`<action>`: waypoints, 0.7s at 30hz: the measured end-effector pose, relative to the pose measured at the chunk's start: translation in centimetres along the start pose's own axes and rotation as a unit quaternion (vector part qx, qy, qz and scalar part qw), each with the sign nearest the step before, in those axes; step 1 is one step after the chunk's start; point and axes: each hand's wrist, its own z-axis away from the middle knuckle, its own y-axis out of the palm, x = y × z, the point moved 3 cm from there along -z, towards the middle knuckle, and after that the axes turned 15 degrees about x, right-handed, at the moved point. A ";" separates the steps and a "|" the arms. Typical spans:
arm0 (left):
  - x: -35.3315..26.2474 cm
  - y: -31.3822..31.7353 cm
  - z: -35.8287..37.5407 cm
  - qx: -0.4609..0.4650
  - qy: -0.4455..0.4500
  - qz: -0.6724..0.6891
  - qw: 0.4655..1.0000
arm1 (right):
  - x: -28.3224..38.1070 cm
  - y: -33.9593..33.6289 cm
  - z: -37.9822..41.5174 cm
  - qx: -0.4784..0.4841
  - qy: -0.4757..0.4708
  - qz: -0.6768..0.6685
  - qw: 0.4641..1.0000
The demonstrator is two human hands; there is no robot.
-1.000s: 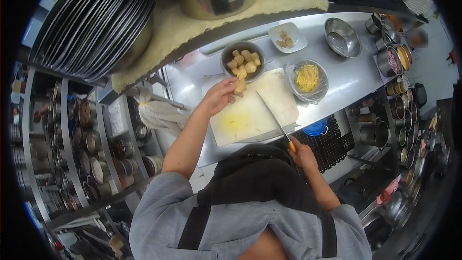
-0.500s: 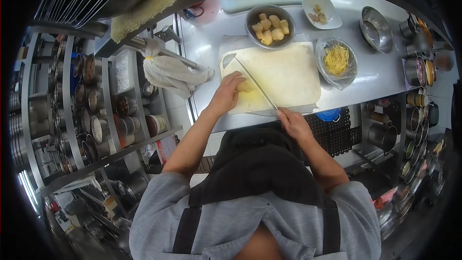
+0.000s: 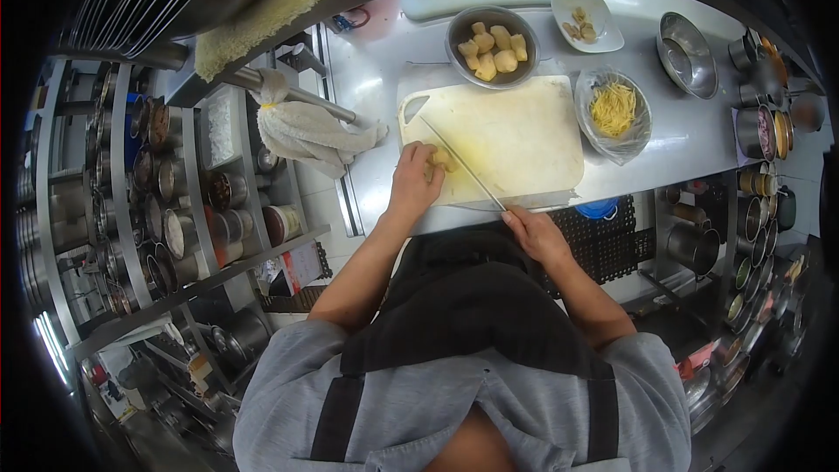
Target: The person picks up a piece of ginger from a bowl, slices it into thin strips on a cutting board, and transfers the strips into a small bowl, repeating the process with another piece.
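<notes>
On the white cutting board [image 3: 533, 131], my left hand [image 3: 416, 177] has its fingers around a pale yellow peeled piece [image 3: 443, 158] near the board's left side. My right hand [image 3: 535, 232] grips the handle of a knife [image 3: 472, 173] at the board's front edge. The long blade slants up and left across the board, just right of the yellow piece. Behind the board is a metal bowl [image 3: 452, 45] of several peeled yellow pieces. A plastic-lined bowl [image 3: 642, 136] at the right holds thin yellow strips [image 3: 613, 108].
A square white dish [image 3: 603, 10] with small scraps stands at the back, and a metal bowl [image 3: 690, 57] sits further right. A towel [image 3: 306, 129] hangs from a rail at the left. Shelves of pots flank both sides.
My left hand has drawn slightly down and left, so more of the yellow piece shows. The knife blade has shifted slightly down and left; my right hand has barely moved.
</notes>
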 end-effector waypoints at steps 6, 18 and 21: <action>-0.3 -0.4 -0.7 0.020 0.019 -0.048 0.998 | -0.1 -0.8 0.5 -0.008 0.022 -0.025 0.999; 1.1 -0.5 0.4 0.003 -0.014 0.022 1.000 | 0.6 -0.4 1.0 0.049 0.035 -0.028 0.998; 1.2 -0.8 0.9 0.026 -0.009 0.034 0.999 | -0.3 0.0 0.7 0.059 0.025 -0.055 0.996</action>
